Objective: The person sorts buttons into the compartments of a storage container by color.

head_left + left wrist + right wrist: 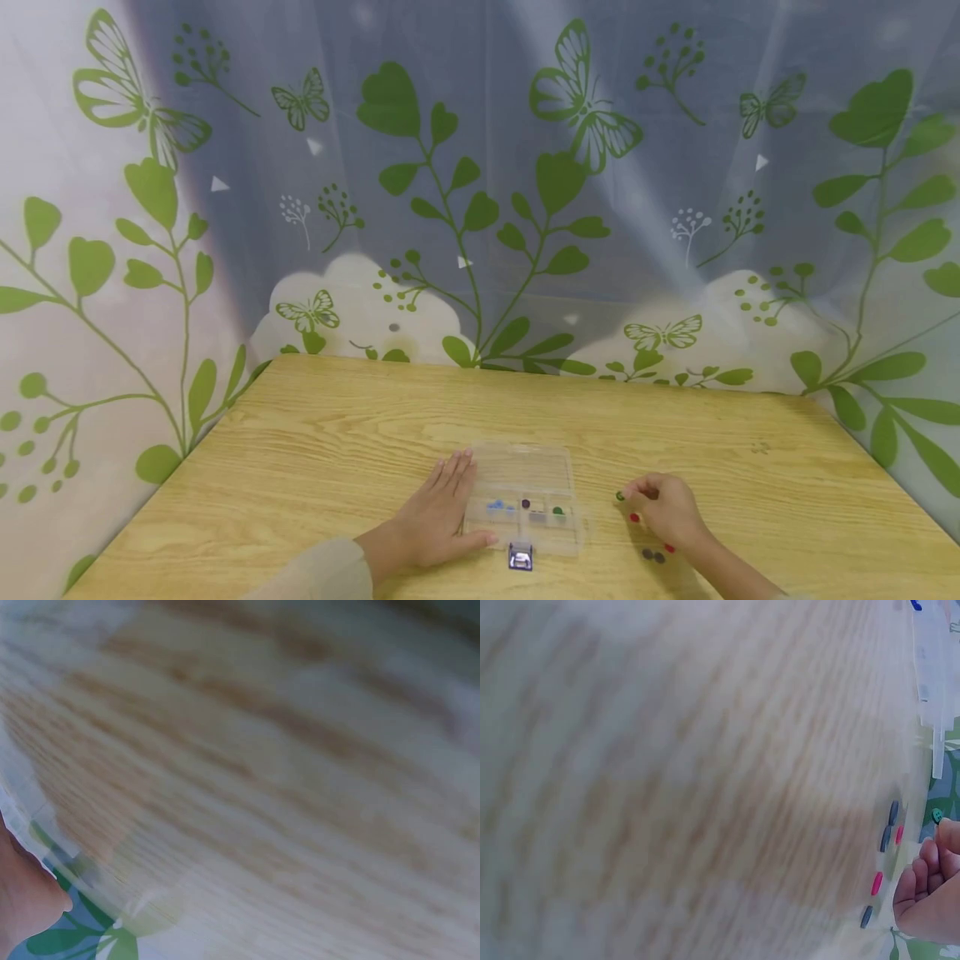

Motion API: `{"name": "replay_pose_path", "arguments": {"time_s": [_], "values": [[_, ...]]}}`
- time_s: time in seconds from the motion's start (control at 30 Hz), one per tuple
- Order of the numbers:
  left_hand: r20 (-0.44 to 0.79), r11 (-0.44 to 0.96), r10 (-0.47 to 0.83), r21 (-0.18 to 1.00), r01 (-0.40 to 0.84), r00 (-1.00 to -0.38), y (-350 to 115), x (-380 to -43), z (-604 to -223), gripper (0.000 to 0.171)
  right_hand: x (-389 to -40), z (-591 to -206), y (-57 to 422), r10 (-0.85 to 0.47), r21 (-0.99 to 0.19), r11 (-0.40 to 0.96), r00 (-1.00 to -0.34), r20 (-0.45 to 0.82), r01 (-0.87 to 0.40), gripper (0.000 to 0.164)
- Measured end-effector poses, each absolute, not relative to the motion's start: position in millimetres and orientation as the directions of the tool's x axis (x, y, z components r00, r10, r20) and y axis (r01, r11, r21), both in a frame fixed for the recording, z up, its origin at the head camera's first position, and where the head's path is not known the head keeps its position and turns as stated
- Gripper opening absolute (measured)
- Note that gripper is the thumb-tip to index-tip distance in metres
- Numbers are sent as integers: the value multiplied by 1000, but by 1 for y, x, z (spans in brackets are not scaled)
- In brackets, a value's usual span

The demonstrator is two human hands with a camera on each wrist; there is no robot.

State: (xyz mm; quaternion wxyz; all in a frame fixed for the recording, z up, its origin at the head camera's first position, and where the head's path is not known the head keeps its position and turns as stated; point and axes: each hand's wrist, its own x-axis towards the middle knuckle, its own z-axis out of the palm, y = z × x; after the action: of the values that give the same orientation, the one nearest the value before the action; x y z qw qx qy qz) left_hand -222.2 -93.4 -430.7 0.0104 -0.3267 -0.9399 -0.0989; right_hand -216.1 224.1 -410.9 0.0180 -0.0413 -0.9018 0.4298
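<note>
My left hand (437,518) rests flat with spread fingers along the left side of a clear plastic compartment box (504,530), its thumb at the box's front. Blue pieces (498,506), a dark button (526,503) and a green button (558,511) lie in separate compartments. Right of the box, my right hand (669,510) pinches another small green button (937,816) between thumb and fingertip, just above the table. Under and beside that hand lie red buttons (634,517) and dark grey buttons (653,556). The left wrist view shows only part of the left hand.
The box's clear lid (521,467) lies folded back behind it. A purple-framed clear piece (521,557) is at the box's front edge. Several small clear pieces (761,448) lie far right on the wooden table (337,433). A patterned curtain (480,208) hangs behind.
</note>
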Motion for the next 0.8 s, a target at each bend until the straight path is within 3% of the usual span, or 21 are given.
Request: {"name": "replay_pose_path", "arguments": {"time_s": [0.8], "values": [[64,768,613,184,614,-787,-93,-222,-427,91,-213,-405,203,48,-778,628,-998,43,-3,10]]}}
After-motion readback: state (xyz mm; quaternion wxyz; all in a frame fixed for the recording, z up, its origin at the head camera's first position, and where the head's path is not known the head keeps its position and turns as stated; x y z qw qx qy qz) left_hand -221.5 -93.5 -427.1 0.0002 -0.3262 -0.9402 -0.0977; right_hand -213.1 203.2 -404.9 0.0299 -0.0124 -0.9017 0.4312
